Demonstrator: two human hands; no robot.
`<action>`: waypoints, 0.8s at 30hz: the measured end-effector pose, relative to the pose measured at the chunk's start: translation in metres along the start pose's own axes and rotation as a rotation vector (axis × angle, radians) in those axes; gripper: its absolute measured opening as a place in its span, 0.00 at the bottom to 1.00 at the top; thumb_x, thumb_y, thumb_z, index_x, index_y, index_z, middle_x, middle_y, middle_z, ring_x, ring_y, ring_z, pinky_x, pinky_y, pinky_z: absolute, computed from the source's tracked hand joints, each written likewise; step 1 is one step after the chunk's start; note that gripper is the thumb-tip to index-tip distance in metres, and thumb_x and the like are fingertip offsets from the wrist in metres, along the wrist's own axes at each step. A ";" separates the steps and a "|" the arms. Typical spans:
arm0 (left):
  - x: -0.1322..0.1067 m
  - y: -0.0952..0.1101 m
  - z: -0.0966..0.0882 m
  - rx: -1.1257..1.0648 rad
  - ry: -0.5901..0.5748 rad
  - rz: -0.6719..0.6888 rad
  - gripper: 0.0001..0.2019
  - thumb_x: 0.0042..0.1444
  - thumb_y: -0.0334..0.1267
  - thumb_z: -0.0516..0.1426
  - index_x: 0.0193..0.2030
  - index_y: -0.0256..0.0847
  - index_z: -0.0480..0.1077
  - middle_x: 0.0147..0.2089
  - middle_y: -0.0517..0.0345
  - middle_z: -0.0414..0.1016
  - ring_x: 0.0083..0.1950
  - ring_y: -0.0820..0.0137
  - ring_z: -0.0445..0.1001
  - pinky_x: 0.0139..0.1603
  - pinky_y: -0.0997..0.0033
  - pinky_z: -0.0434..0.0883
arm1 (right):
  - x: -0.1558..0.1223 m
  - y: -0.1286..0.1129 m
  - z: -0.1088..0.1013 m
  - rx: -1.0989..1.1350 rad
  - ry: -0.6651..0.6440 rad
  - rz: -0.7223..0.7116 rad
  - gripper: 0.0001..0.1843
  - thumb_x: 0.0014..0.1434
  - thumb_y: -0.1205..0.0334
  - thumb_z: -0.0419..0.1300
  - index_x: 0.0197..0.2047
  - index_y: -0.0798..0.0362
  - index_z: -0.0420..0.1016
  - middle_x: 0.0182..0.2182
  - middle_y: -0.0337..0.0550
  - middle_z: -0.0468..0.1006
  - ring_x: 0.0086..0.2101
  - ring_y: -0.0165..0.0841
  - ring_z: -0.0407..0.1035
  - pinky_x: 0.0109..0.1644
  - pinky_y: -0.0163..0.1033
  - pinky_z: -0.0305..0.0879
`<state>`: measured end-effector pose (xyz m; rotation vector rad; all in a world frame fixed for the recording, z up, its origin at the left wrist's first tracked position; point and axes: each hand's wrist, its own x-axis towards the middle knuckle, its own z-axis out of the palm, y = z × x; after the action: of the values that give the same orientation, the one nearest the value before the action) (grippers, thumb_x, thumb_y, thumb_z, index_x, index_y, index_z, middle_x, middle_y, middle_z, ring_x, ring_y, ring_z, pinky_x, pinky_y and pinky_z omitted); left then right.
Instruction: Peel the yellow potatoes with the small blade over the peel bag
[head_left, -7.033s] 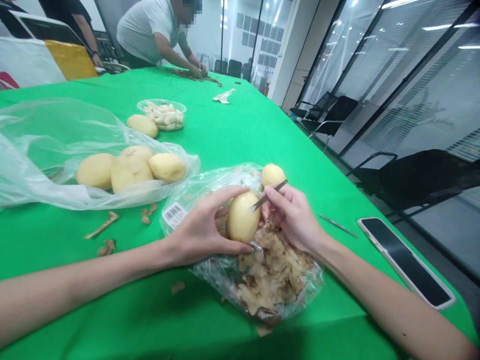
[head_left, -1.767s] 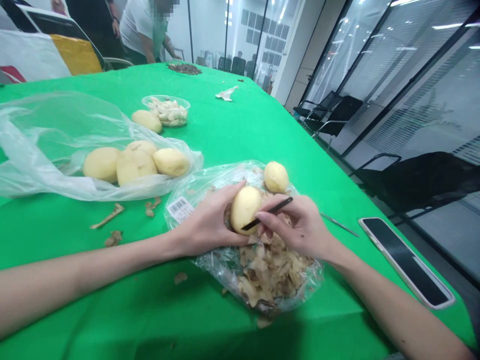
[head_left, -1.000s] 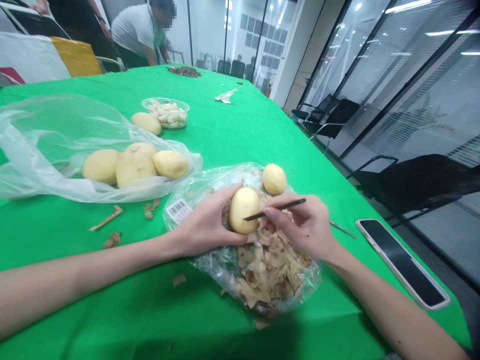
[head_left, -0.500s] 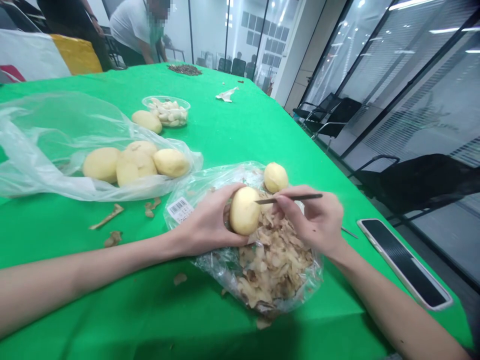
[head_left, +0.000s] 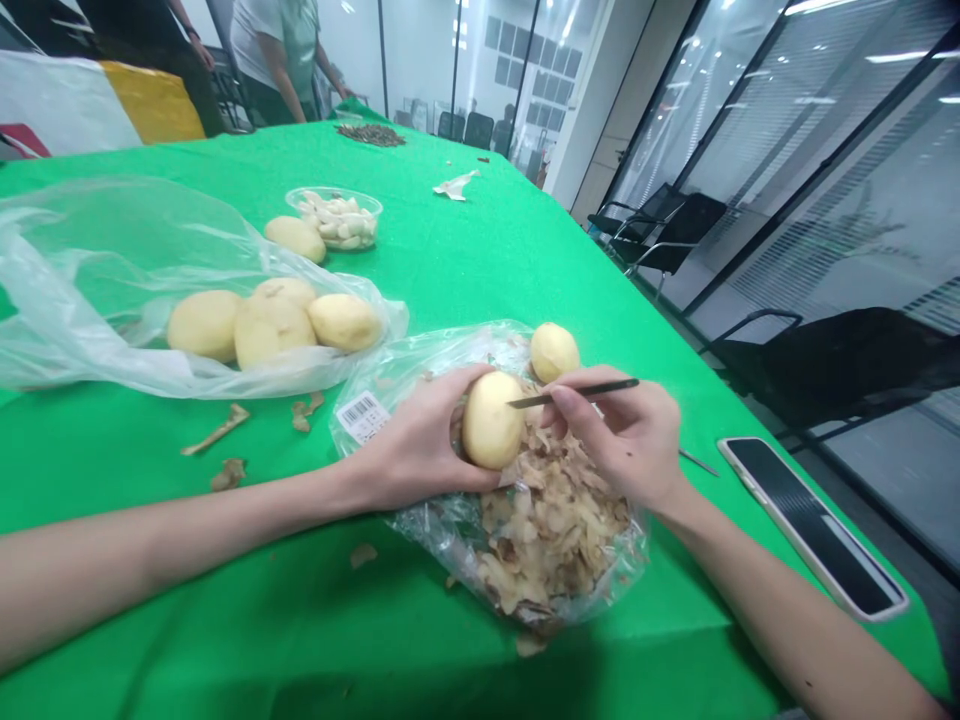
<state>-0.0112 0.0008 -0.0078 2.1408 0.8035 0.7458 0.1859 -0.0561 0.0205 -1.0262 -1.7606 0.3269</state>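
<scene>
A bench point(head_left: 480, 290) covered in green cloth runs away from the viewer, and a person point(head_left: 274, 60) stands at its far end beside a dark heap of scraps point(head_left: 370, 135). On the left of the bench lies a large clear plastic bag point(head_left: 67, 300) holding four peeled potatoes, one of them point(head_left: 345, 322) nearest the centre. Farther on, a potato point(head_left: 295, 238) sits just beside a clear tub point(head_left: 334, 216) of pale pieces. Brown scraps point(head_left: 221, 428) lie loose on the cloth near the left bag.

Directly ahead lies a second clear bag point(head_left: 420, 355), holding a mound of brown peelings point(head_left: 555, 530) and one loose potato point(head_left: 555, 352). To the right are a phone point(head_left: 814, 527) and a thin metal tool point(head_left: 697, 462).

The held potato point(head_left: 491, 420) is above the near bag, clear of the cloth. The left hand point(head_left: 416, 440) has a clenched grip around it. The right hand point(head_left: 622, 440) has a pinching grip on a slim pick point(head_left: 574, 393), whose tip lies close to the top of the potato; contact cannot be confirmed from this view.

Judged from the peelings and the hold, the step in hand is scraping the potato. The next stroke calls for the tip to be set against any remaining skin.
</scene>
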 end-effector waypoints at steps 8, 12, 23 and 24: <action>-0.001 0.000 0.000 0.004 -0.007 0.002 0.42 0.39 0.39 0.69 0.62 0.41 0.59 0.61 0.47 0.67 0.60 0.53 0.69 0.60 0.53 0.70 | 0.001 0.005 0.005 0.037 0.045 0.126 0.07 0.62 0.62 0.61 0.32 0.54 0.76 0.23 0.40 0.80 0.19 0.27 0.70 0.23 0.34 0.68; -0.002 -0.003 0.000 0.012 -0.021 0.033 0.41 0.41 0.39 0.68 0.63 0.43 0.58 0.62 0.48 0.66 0.60 0.54 0.69 0.61 0.52 0.69 | 0.002 0.005 0.005 0.256 0.021 0.211 0.10 0.61 0.55 0.62 0.33 0.53 0.75 0.21 0.38 0.79 0.17 0.27 0.70 0.19 0.33 0.67; -0.005 -0.001 -0.002 -0.121 -0.035 0.085 0.39 0.44 0.44 0.69 0.63 0.44 0.59 0.64 0.47 0.64 0.65 0.53 0.65 0.64 0.52 0.68 | 0.005 0.008 0.004 0.327 0.039 0.286 0.12 0.60 0.53 0.63 0.33 0.53 0.75 0.20 0.39 0.79 0.19 0.30 0.72 0.22 0.34 0.71; -0.005 0.000 -0.003 -0.157 -0.029 0.072 0.36 0.47 0.44 0.67 0.62 0.43 0.60 0.64 0.46 0.64 0.65 0.54 0.65 0.63 0.53 0.69 | 0.005 0.009 0.004 0.332 0.026 0.296 0.12 0.59 0.53 0.64 0.33 0.54 0.75 0.20 0.39 0.79 0.19 0.30 0.72 0.22 0.34 0.71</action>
<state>-0.0163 -0.0016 -0.0080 2.0439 0.6342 0.7871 0.1861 -0.0463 0.0162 -1.0394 -1.4665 0.7614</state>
